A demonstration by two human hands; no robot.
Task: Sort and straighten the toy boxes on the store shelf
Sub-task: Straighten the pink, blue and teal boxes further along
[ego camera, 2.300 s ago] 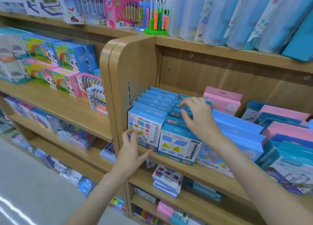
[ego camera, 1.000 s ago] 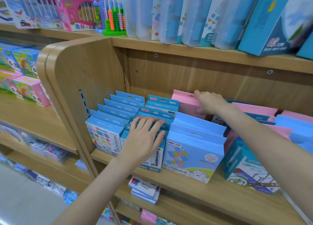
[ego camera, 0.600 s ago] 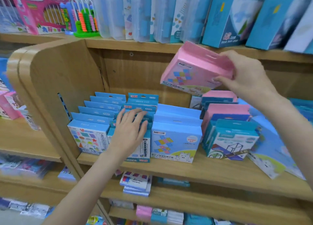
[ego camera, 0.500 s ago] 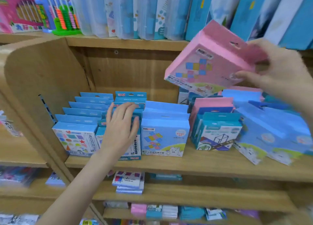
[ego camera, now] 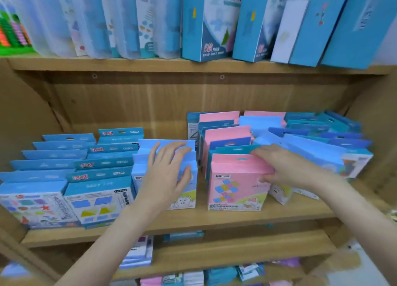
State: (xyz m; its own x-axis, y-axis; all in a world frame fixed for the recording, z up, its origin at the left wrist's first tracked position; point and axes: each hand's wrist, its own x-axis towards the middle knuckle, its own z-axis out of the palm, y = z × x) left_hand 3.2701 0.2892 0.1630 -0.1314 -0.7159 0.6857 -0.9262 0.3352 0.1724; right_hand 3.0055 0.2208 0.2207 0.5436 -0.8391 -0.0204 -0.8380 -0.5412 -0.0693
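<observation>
On the wooden shelf (ego camera: 193, 222), two tidy rows of small blue boxes (ego camera: 98, 191) fill the far left. Next, the left hand (ego camera: 166, 174) lies flat, fingers spread, against the front light-blue box (ego camera: 189, 197), steadying that row rather than gripping it. Right of it, the right hand (ego camera: 279, 167) pinches the pink box (ego camera: 236, 184) at its upper right corner, thumb in front, seating it upright at the front of its row. The step looks like placing this box; next it likely needs squaring flush, then the leaning mixed boxes (ego camera: 322, 148) farther right need sorting.
</observation>
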